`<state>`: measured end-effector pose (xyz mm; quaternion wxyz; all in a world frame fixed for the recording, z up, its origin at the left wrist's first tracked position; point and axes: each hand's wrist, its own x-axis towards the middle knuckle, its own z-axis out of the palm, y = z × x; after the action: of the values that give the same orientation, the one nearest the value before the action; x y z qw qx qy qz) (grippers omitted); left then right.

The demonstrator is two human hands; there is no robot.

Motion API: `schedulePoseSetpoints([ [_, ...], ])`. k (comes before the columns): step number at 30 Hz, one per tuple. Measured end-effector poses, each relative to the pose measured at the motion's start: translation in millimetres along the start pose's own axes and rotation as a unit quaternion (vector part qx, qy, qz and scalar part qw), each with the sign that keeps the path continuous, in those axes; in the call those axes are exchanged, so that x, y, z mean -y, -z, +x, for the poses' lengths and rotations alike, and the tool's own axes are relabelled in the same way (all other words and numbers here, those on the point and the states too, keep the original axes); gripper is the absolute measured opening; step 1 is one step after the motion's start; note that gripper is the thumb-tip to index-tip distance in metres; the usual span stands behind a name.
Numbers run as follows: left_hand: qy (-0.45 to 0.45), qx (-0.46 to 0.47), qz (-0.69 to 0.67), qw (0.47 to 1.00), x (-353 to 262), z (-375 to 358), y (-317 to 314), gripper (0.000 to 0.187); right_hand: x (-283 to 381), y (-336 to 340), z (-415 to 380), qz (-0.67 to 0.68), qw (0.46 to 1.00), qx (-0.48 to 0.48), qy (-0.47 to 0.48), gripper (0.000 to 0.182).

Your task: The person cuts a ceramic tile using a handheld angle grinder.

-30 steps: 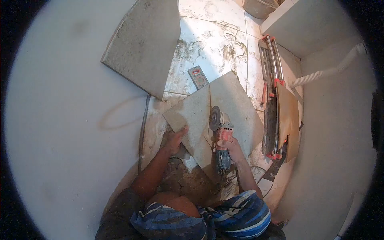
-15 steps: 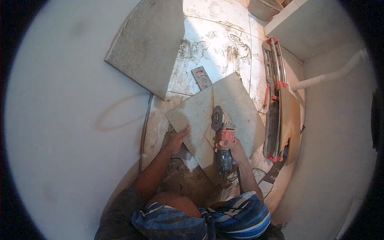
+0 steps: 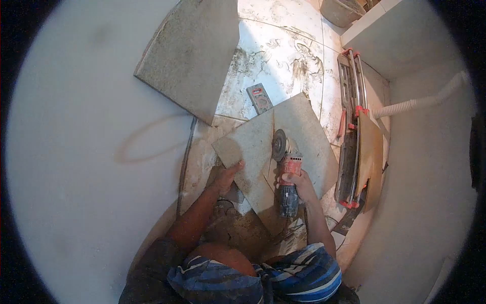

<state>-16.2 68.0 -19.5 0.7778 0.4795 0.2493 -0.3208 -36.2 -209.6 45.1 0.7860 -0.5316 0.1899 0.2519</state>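
A red and black angle grinder (image 3: 290, 175) is held in my right hand (image 3: 299, 183), its fingers wrapped round the body. The grinder's round disc (image 3: 278, 145) stands over a square tile (image 3: 298, 126), close to a thin line running down the surface. My left hand (image 3: 228, 177) is at the left edge of the tile piece (image 3: 243, 147), with fingers on the edge; what the hidden fingers do under it cannot be seen. A crack or cut line runs lower down, towards the tile's near corner.
A large tile (image 3: 192, 61) leans at the upper left by the white wall. Behind the tile lies a small grey level-like block (image 3: 259, 98). A tile cutter with red fittings (image 3: 347, 131) and a brown board (image 3: 370, 157) are at the right. A bucket (image 3: 340, 12) stands at the top.
The view has shifted slightly, so the surroundings appear a little further right. The grinder sits slightly higher relative to the tile, still in my right hand. My left hand stays at the tile's edge.
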Motion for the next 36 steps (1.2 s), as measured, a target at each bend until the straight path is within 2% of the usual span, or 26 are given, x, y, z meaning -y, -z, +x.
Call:
schedulePoseSetpoints([
  [3,-0.031,-0.034,0.003,0.999,-10.3,-9.0,-13.9,0.054,-3.5,7.4,7.2,-0.034,0.999,-0.015,-0.01,0.035],
  [5,-0.052,0.014,-0.013,0.998,-10.2,-8.3,-10.6,0.054,3.9,4.1,7.7,-0.023,0.999,-0.032,-0.027,0.035],
  [11,0.004,0.014,0.007,1.0,-12.2,-8.8,-8.8,0.051,11.3,1.3,12.6,0.01,1.0,-0.005,-0.025,0.034],
  [12,0.004,0.013,0.007,1.0,-18.2,-14.4,-14.5,0.051,13.7,-0.5,12.6,0.01,1.0,-0.004,-0.025,0.034],
  [14,-0.052,-0.03,0.064,0.996,-28.1,-24.6,-24.7,0.049,16.7,-2.6,12.7,0.014,1.0,-0.002,-0.023,0.033],
  [20,-0.011,0.0,0.025,1.0,-10.1,-6.6,-7.7,0.049,16.2,1.4,20.9,-0.01,1.0,-0.021,-0.015,0.031],
  [27,-0.039,-0.036,0.035,0.998,-8.2,-4.9,-4.7,0.051,19.0,6.1,29.1,-0.022,0.999,-0.009,-0.025,0.03],
  [29,-0.053,-0.026,0.058,0.997,-6.5,-3.7,-1.2,0.051,22.0,1.7,29.9,0.007,0.999,-0.023,-0.022,0.023],
  [33,-0.045,-0.041,0.03,0.998,-0.8,0.4,0.0,0.051,28.4,-2.5,30.2,0.023,0.999,-0.018,-0.017,0.02],
  [36,-0.084,0.007,0.048,0.995,-9.7,-8.1,-5.1,0.049,27.0,0.5,33.2,0.012,0.999,-0.023,-0.026,0.019],
])
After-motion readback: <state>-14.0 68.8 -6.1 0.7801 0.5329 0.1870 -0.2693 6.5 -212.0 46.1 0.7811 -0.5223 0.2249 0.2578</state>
